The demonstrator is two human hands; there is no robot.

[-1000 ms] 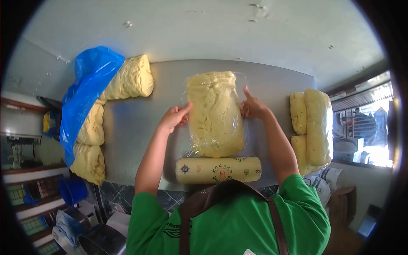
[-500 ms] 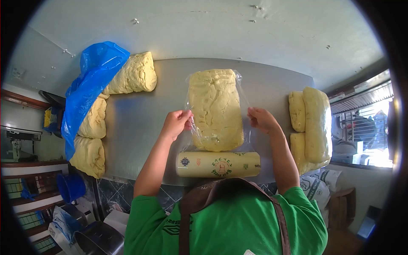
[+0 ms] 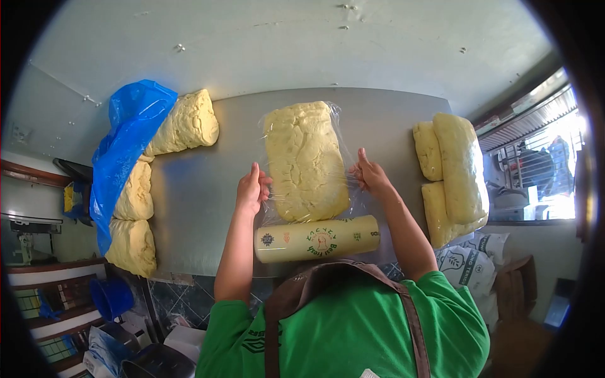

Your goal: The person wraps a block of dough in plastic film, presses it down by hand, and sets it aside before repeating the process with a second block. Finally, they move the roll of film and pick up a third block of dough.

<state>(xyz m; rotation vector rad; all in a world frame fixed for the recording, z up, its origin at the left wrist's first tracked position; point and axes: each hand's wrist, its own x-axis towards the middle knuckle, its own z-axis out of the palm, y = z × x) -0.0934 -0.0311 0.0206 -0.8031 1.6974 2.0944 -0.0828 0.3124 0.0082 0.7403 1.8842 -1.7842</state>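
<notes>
A block of pale yellow dough [image 3: 306,160] lies on the metal table, covered by clear cling film [image 3: 337,120] that spreads past its sides. At the dough's left side, my left hand [image 3: 252,190] has its thumb raised and its fingers curled on the film. My right hand [image 3: 372,176] does the same on the right, thumb up, with film stretched between it and the dough. Just in front of the dough, close to my body, lies a printed roll of cling film [image 3: 317,239].
Several dough pieces [image 3: 133,242] sit along the table's left end, partly under a blue plastic sheet [image 3: 129,138]. More dough blocks [image 3: 463,167], some stacked, stand at the right end. A wall [image 3: 283,50] borders the metal table [image 3: 233,120]. Sacks [image 3: 469,268] stand below right.
Both thumbs have lifted from a pinch to point upward, while the fingers stay at the film. The film lies closer over the dough. The whole view has shifted slightly.
</notes>
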